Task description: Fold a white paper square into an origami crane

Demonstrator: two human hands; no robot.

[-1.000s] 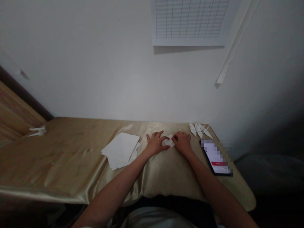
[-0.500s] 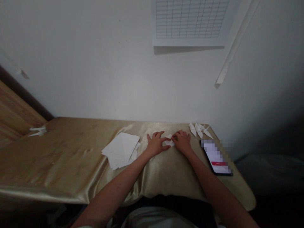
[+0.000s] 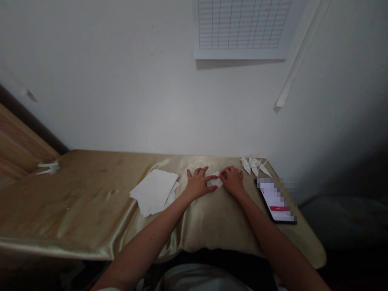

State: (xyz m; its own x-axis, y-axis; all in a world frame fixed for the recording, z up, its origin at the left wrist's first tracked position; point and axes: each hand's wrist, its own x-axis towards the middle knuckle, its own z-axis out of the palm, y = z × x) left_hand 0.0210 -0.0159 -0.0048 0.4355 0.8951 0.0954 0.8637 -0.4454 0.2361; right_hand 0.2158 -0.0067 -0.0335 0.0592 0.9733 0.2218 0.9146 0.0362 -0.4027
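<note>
A small white folded paper piece point(image 3: 215, 180) lies on the gold tablecloth point(image 3: 91, 202) between my hands. My left hand point(image 3: 198, 182) rests flat beside it, fingers spread, with the thumb pressing on the paper's left edge. My right hand point(image 3: 233, 179) has its fingers curled and pinches the paper's right side against the table. Most of the piece is hidden under my fingers.
A loose stack of white sheets point(image 3: 154, 190) lies left of my hands. Several folded white paper figures point(image 3: 254, 165) sit at the table's far right corner, and a phone point(image 3: 276, 200) lies near the right edge. One more paper figure point(image 3: 48, 167) rests far left. A grid chart point(image 3: 242, 26) hangs on the wall.
</note>
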